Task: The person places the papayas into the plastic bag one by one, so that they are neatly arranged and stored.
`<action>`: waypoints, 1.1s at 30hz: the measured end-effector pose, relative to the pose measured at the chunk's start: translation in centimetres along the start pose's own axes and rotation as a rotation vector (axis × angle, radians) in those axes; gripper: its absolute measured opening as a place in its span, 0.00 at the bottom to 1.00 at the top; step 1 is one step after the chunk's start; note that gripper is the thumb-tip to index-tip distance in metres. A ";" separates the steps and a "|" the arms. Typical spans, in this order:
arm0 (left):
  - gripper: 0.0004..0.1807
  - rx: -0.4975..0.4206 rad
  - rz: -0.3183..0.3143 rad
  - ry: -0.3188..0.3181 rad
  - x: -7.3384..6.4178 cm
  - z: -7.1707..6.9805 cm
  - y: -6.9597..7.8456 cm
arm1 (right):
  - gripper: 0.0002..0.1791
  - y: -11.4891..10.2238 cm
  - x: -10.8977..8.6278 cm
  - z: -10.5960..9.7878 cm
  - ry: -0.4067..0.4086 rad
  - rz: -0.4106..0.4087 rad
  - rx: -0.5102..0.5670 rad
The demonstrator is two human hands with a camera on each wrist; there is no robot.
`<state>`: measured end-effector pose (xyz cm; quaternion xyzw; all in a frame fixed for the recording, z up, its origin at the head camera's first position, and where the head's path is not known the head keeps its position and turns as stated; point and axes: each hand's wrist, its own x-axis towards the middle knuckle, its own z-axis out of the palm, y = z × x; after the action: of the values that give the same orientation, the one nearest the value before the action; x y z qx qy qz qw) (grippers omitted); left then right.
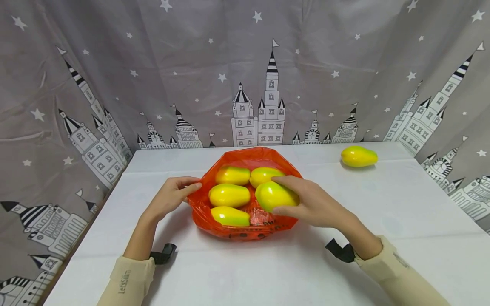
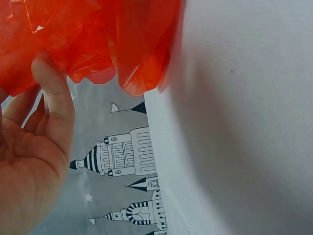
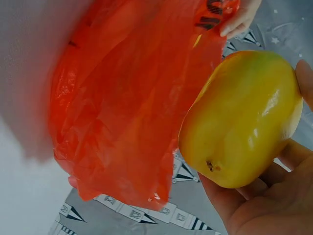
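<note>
A red plastic bag [image 1: 245, 233] lies with its mouth wide on the table, several yellow-green papayas [image 1: 229, 196] inside it. At its left rim my left hand [image 1: 174, 195] pinches the film between thumb and fingers; the left wrist view shows the thumb against the red bag [image 2: 93, 44]. My right hand [image 1: 315, 202] grips one papaya [image 1: 276, 196] over the right side of the bag mouth. Up close, the held papaya [image 3: 244, 122] is smooth and glossy with a dark spot at one end, fingers beneath and around it.
Another papaya [image 1: 359, 156] lies alone at the back right of the white table [image 1: 268, 272]. Behind the table hangs a grey curtain [image 1: 183, 55] printed with castles and stars. Each wrist wears a black strap [image 1: 163, 254].
</note>
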<state>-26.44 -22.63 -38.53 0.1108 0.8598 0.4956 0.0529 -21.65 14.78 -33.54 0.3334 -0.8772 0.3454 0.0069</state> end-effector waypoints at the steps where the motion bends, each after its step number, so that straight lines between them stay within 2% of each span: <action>1: 0.23 0.000 0.000 0.001 0.0 0.0 0.0 | 0.38 0.2 0.2 0.0 -0.002 0.005 0.006; 6: 0.24 0.004 -0.010 0.001 -0.1 -0.1 0.0 | 0.38 1.3 1.1 0.5 -0.005 0.029 0.047; 12: 0.24 0.013 -0.018 -0.001 -0.2 0.0 0.0 | 0.37 1.9 1.8 1.2 -0.009 0.018 0.080; 24: 0.21 -0.023 0.019 0.010 0.0 0.0 -0.3 | 0.40 2.2 3.1 2.0 0.010 0.081 0.026; 33: 0.22 -0.013 0.012 0.008 0.0 -0.1 -0.2 | 0.36 2.8 3.6 2.7 0.016 0.095 0.007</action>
<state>-26.53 -22.78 -38.66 0.1136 0.8562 0.5018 0.0470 -25.48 12.52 -36.40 0.2887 -0.8907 0.3510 -0.0034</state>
